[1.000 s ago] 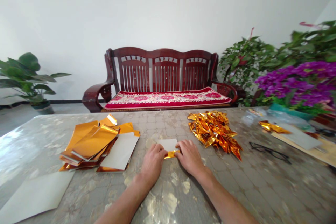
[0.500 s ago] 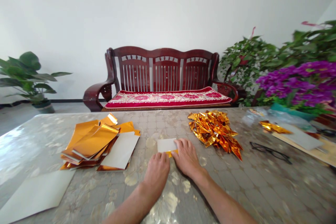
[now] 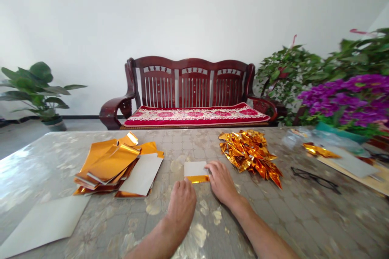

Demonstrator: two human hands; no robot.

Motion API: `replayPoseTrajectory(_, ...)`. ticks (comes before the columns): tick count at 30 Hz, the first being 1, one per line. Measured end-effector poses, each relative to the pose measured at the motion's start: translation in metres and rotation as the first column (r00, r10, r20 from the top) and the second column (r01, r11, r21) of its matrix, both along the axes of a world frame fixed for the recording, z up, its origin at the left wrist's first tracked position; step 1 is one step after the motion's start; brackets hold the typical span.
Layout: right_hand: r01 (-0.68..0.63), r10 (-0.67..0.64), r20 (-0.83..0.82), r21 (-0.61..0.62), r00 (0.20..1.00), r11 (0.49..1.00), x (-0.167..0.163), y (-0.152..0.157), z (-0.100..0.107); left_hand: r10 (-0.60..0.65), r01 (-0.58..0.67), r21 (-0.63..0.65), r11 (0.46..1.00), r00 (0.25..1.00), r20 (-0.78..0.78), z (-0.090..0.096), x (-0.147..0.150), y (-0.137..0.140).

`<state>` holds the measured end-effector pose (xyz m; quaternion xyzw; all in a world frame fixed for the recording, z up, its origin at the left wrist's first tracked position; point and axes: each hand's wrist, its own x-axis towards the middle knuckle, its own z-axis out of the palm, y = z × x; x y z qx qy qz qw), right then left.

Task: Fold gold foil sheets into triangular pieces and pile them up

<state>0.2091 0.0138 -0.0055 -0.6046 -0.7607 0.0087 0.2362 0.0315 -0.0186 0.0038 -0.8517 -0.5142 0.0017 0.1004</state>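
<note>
A small sheet of gold foil paper [image 3: 195, 168] lies on the table with its pale side up and a gold strip folded along the near edge. My left hand [image 3: 182, 200] is closed, its curled fingers at the sheet's near left corner. At the right edge, my right hand [image 3: 223, 182] grips the paper between thumb and fingers. Left of my hands is a loose stack of gold foil sheets [image 3: 112, 160], some showing a pale back. To the right lies a heap of folded gold foil pieces [image 3: 251, 153] with pointed ends.
A large pale sheet [image 3: 45, 222] lies at the near left. Black eyeglasses [image 3: 316, 179] rest on the right, beside a board with papers [image 3: 352, 162] and purple flowers [image 3: 349, 97]. Beyond the table [image 3: 146, 234] stands a wooden bench [image 3: 193, 85].
My hands have moved slightly apart, the right one toward the sheet's right edge. More of the gold folded strip shows. The view has shifted slightly.
</note>
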Motion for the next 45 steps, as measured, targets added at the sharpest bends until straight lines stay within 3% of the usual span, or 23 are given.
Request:
replayPoseTrajectory(5, -0.126, 0.126, -0.005, 0.045, 0.992, 0.991, -0.003, -0.005, 0.007, 0.036, -0.045, 0.046, 0.998, 0.985, 0.172, 0.002, -0.013, 0.016)
replayPoseTrajectory(10, -0.288, 0.288, -0.022, 0.005, 0.957, 0.958, -0.012, -0.008, 0.006, 0.098, -0.103, 0.000, 0.995, 0.945, 0.311, 0.002, -0.027, 0.033)
replayPoseTrajectory(17, -0.214, 0.216, -0.080, 0.039, 0.973, 0.976, -0.015, -0.001, 0.000, 0.087, -0.079, -0.038, 0.996, 0.919, 0.384, -0.007, -0.037, 0.047)
replayPoseTrajectory(29, -0.398, 0.397, 0.044, 0.029, 0.917, 0.917, -0.021, -0.008, 0.011, 0.064, -0.060, -0.022, 0.998, 0.896, 0.440, -0.018, -0.038, 0.051)
replayPoseTrajectory(32, -0.410, 0.407, 0.085, 0.013, 0.909, 0.912, -0.025, -0.008, 0.012, 0.049, -0.082, 0.035, 0.996, 0.830, 0.555, -0.017, -0.040, 0.052)
replayPoseTrajectory(35, -0.361, 0.361, 0.136, -0.021, 0.923, 0.932, -0.030, -0.008, 0.012, -0.073, -0.071, 0.167, 0.983, 0.690, 0.721, -0.011, -0.042, 0.047)
replayPoseTrajectory(38, -0.257, 0.263, 0.200, -0.055, 0.944, 0.965, -0.034, -0.007, 0.012, -0.274, 0.149, 0.231, 0.961, 0.592, 0.758, -0.005, -0.038, 0.034)
replayPoseTrajectory(41, -0.129, 0.142, 0.235, -0.072, 0.962, 0.989, -0.037, -0.005, 0.012, -0.347, 0.339, 0.153, 0.928, 0.643, 0.683, -0.002, -0.027, 0.020)
replayPoseTrajectory(45, -0.087, 0.101, 0.196, -0.080, 0.975, 0.993, -0.033, -0.002, 0.011, -0.223, 0.259, 0.023, 0.966, 0.777, 0.588, -0.004, -0.016, 0.015)
